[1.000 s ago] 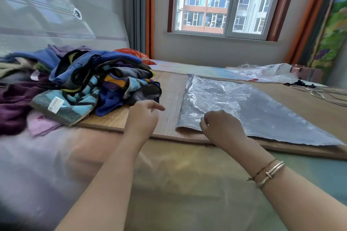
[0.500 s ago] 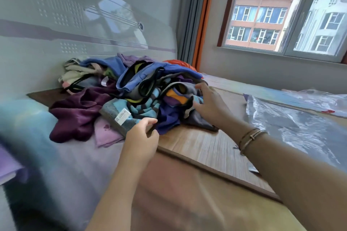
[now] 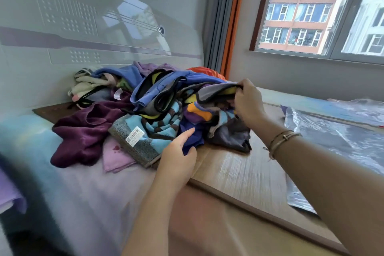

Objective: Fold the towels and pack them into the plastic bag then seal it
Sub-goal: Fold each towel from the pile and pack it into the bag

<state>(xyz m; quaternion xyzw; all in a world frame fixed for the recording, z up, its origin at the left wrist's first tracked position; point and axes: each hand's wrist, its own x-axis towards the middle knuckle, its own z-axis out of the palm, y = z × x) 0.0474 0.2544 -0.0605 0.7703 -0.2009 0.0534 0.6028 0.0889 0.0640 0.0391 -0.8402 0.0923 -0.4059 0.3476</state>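
From the head view, the person's right hand (image 3: 247, 104) reaches forward over the wooden worktop (image 3: 239, 174), wrist bent down, its fingers (image 3: 242, 87) curled round the raised edge of a grey and yellow patterned towel (image 3: 216, 92) at the right side of the heap. A thin bracelet (image 3: 280, 138) circles that wrist. The left hand (image 3: 178, 158) lies lower and nearer, at the front of the heap, forefinger stretched out straight and touching a dark blue towel (image 3: 192, 138); whether its other fingers hold any cloth I cannot tell, as the back of the hand hides them.

The pile of towels (image 3: 145, 110) sits unfolded at the far left end of the worktop, against the glossy wall. In it are a plum-coloured towel (image 3: 83, 131), a pale pink one (image 3: 115, 158) under the front edge, and a blue checked towel with a white label (image 3: 143, 137).

The plastic bag (image 3: 336, 141) lies flat on the worktop to the right, well apart from the heap; it looks to hold nothing. A window (image 3: 320, 10) stands beyond.
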